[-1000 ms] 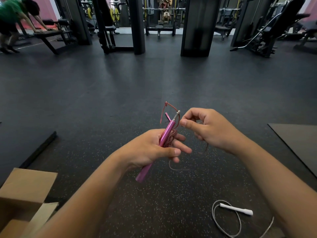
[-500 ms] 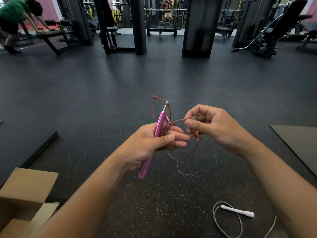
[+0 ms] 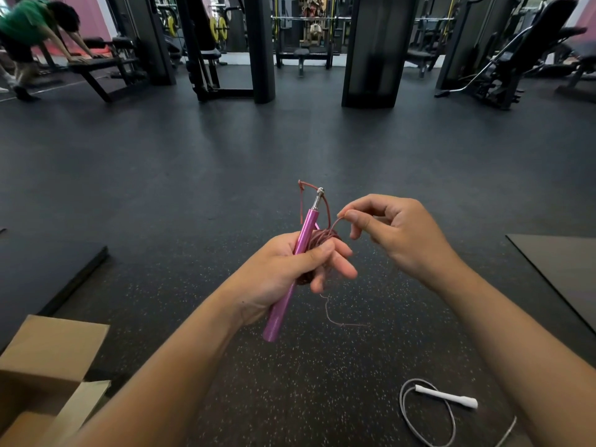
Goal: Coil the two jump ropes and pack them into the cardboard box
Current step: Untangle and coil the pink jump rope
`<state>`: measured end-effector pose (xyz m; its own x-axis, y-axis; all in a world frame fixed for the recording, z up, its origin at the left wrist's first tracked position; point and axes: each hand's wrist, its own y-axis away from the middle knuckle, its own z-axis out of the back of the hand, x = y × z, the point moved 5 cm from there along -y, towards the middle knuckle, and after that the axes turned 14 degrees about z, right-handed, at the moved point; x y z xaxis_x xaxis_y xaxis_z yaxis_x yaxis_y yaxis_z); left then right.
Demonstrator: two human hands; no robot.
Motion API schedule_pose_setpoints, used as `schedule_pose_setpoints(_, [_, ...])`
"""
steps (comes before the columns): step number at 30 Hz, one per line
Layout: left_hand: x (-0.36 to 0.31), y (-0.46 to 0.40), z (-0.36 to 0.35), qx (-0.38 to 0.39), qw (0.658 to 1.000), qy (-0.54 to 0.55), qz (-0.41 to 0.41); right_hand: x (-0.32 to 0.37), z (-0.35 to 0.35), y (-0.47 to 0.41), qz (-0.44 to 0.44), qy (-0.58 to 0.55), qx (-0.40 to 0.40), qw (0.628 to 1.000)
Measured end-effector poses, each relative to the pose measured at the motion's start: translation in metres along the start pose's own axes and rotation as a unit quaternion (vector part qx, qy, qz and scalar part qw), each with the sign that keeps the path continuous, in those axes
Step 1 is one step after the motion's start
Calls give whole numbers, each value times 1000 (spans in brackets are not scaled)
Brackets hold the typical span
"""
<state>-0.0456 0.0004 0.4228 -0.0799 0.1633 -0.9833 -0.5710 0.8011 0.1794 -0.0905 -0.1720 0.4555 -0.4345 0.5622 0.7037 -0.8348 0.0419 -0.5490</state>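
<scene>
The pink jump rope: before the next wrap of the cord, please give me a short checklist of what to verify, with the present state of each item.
1. Left hand grips the pink handle: ok.
2. Wound cord bundle held against the handle by the left hand's fingers: ok.
3. Right hand pinches the cord strand between thumb and forefinger: ok.
4. Loose cord tail hanging below the hands is free of knots: cannot tell.
5. Cardboard box is open to receive the rope: ok.
6. White jump rope is coiled: not ok, it lies loose on the floor.
</scene>
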Motion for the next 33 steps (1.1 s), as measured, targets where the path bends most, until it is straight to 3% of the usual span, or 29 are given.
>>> schedule_pose_setpoints(3, [1, 0, -1, -2, 999, 44, -2, 0, -2, 0, -10, -43, 2, 999])
schedule_pose_setpoints(8, [1, -2, -1, -18, 990, 140, -22, -10, -1, 3, -79, -98, -72, 989])
schedule_pose_setpoints(12, [-3, -2, -6, 2, 984, 173, -32, -19, -12, 8, -119, -127, -64, 983])
schedule_pose_setpoints(17, [-11, -2, -6, 17, 959, 279, -55, -18, -37, 16, -129, -134, 73, 980])
schedule_pose_setpoints(21, [-15, -3, 2, -34, 937, 336, -91, -2, -66, 27, -176, -193, 212, 942])
schedule_pose_setpoints(25, [-11, -2, 7, -107, 949, 276, -110, 11, -84, 31, -163, -181, 281, 928])
schedule_pose_setpoints(29, [-11, 0, 4, -136, 964, 195, -116, 14, -80, 31, -132, -156, 297, 933])
schedule_pose_setpoints(33, [-10, -1, 13, -182, 966, 139, -121, 18, -78, 33, -145, -214, 279, 925])
